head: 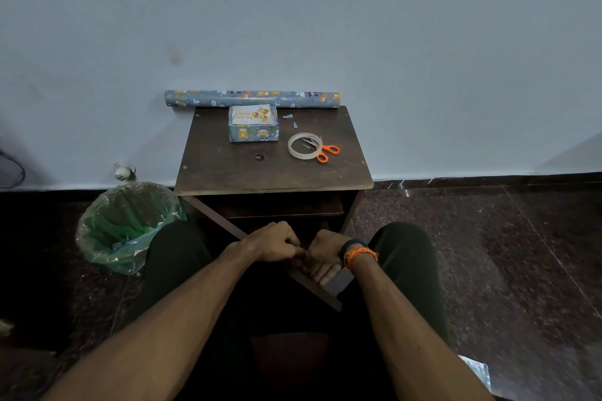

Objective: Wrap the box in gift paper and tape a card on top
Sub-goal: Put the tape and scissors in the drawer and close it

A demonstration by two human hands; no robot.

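Already the box sits wrapped in blue cartoon-print paper at the far middle of my small dark wooden table, and the card lies flat on its top face, where I can read "Happy Birthday" in gold script beside some gold balloons. I judge the job as good as done, since nothing on the parcel looks loose from here, though I cannot make out the tape on the card. Just right of the box lie two small paper scraps, and nearer me the clear tape roll rests over the blades of the orange-handled scissors, both parked on my working side within easy reach. Any printing on the tape's core is too small to read. The leftover roll of gift paper lies along the back edge against the wall, out of the way. A green-lined waste bin stands on the floor at the table's left, handy for offcuts. Down between my knees, well away from the table top, my left hand has its fingers curled and meets my right hand, which is turned palm up with relaxed fingers; whether anything is pinched between them I cannot tell.
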